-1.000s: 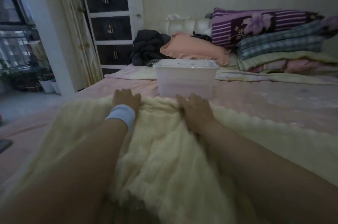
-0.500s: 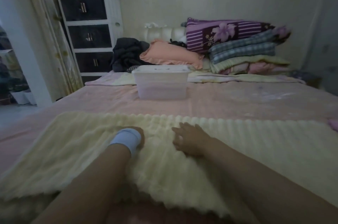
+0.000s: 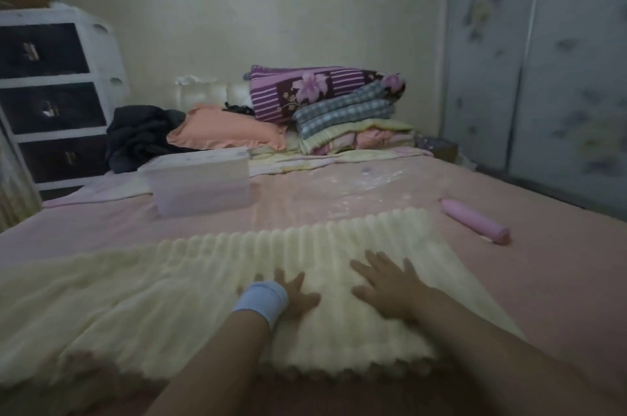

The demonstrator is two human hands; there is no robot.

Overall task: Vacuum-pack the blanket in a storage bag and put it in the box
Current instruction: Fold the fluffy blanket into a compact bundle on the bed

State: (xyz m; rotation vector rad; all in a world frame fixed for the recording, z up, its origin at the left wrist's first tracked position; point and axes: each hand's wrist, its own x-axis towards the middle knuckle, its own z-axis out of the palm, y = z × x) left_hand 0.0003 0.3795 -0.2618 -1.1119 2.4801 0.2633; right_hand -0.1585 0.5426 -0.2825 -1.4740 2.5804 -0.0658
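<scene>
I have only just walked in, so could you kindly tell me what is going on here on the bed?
A person presses the left hand and the right hand flat, fingers spread, on a cream blanket laid out on the bed, apparently smoothing it. The lidded clear box stands farther up the bed, apart from the blanket. A pink cylinder lies right of the blanket. A glossy sheet beyond may be the bag; the blanket is not yet in it.

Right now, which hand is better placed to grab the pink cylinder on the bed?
Right. The right hand lies flat on the blanket, nearer the pink cylinder; the left hand would likely have to cross it.
</scene>
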